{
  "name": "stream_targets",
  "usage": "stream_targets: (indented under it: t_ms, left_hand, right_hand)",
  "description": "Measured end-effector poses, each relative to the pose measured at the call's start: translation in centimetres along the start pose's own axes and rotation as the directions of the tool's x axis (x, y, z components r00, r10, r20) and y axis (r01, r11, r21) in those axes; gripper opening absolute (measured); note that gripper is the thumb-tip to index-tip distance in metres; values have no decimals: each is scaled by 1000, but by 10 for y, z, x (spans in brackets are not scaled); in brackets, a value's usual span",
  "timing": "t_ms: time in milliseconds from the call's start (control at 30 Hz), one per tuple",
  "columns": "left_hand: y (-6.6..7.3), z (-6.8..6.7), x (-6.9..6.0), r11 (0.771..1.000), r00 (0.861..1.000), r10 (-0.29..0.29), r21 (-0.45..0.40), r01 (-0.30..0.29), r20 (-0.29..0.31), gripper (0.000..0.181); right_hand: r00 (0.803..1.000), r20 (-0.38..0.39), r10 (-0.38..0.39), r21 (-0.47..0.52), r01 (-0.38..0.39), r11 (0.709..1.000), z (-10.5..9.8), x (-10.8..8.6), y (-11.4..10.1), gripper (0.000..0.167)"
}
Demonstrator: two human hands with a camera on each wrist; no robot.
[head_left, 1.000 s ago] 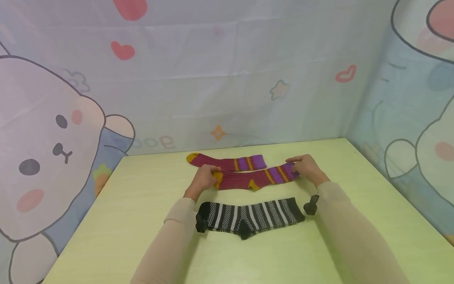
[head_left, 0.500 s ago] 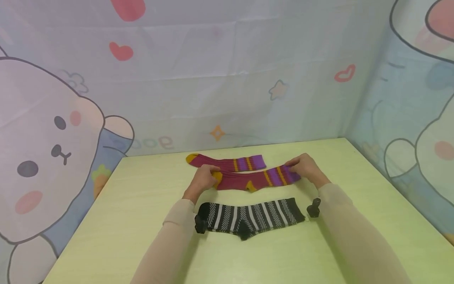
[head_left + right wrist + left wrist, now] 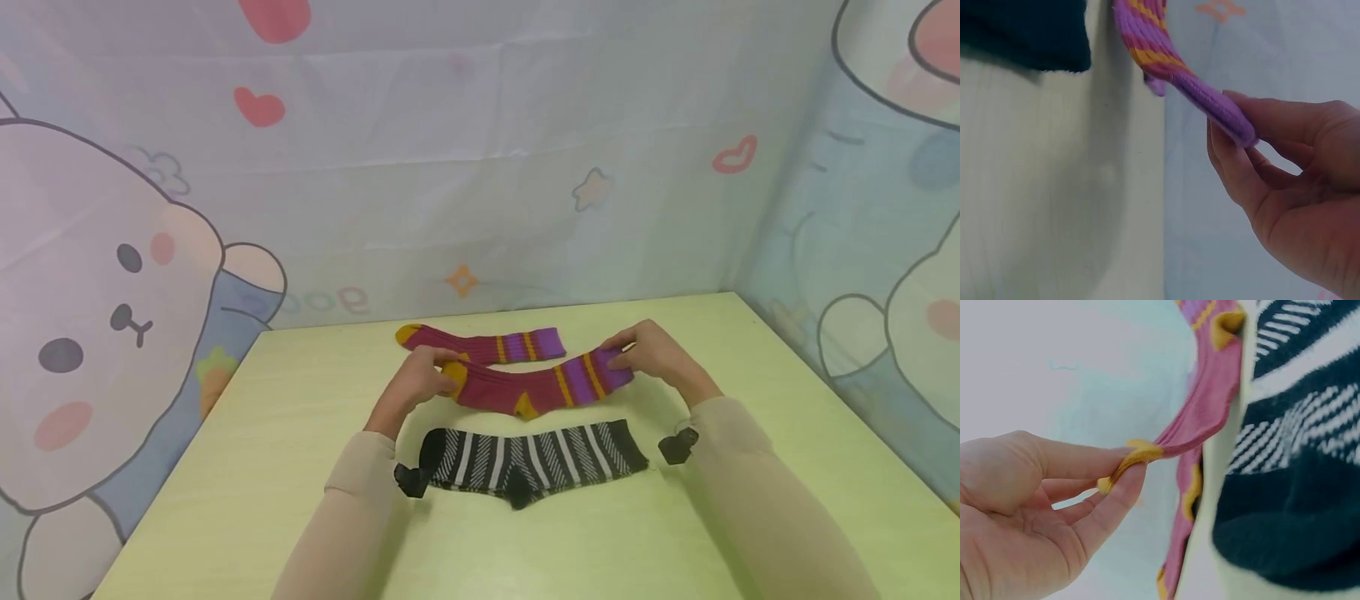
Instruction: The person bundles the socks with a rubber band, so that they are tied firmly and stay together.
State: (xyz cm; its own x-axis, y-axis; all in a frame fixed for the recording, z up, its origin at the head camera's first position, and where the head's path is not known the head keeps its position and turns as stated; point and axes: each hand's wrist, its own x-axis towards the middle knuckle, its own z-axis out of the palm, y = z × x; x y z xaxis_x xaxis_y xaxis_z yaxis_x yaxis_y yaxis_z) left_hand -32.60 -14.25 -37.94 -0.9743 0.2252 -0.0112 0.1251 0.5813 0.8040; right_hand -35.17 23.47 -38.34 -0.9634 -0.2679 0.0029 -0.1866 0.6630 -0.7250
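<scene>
A maroon sock [image 3: 495,390] with a yellow toe, yellow heel and purple striped cuff hangs between both hands, sagging in the middle and raised off the table at its ends. My left hand [image 3: 417,382] pinches the yellow toe [image 3: 1141,452] between thumb and fingers. At the other end, my right hand [image 3: 651,354] pinches the purple cuff [image 3: 1216,111]. Behind it a matching maroon sock [image 3: 468,346] lies flat, partly covered in the head view. Nearer to me lies a black sock [image 3: 555,458] with white stripes and herringbone bands, spread flat.
All of this is on a pale yellow-green table [image 3: 247,467]. A printed cloth backdrop [image 3: 480,208] rises along the table's back edge, and more cloth stands at the sides. Small black devices [image 3: 678,447] are worn at both wrists.
Both ends of the near maroon sock have lifted off the table, and its middle now sags toward me. The hands have drawn slightly back; the other socks stay put.
</scene>
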Motion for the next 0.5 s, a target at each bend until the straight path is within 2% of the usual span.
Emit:
stream_targets:
  t_ms: [100, 300, 500]
  left_hand:
    - [3, -7, -8, 1000, 1000, -2, -24, 3, 15, 50]
    - [9, -20, -22, 1000, 999, -17, 0, 17, 33, 50]
    - [18, -32, -40, 1000, 998, -16, -5, 16, 64, 49]
  right_hand:
    - [999, 40, -4, 19, 3, 1000, -4, -9, -6, 34]
    - [991, 136, 18, 58, -26, 998, -11, -29, -19, 36]
    - [982, 188, 19, 58, -30, 998, -17, -36, -30, 38]
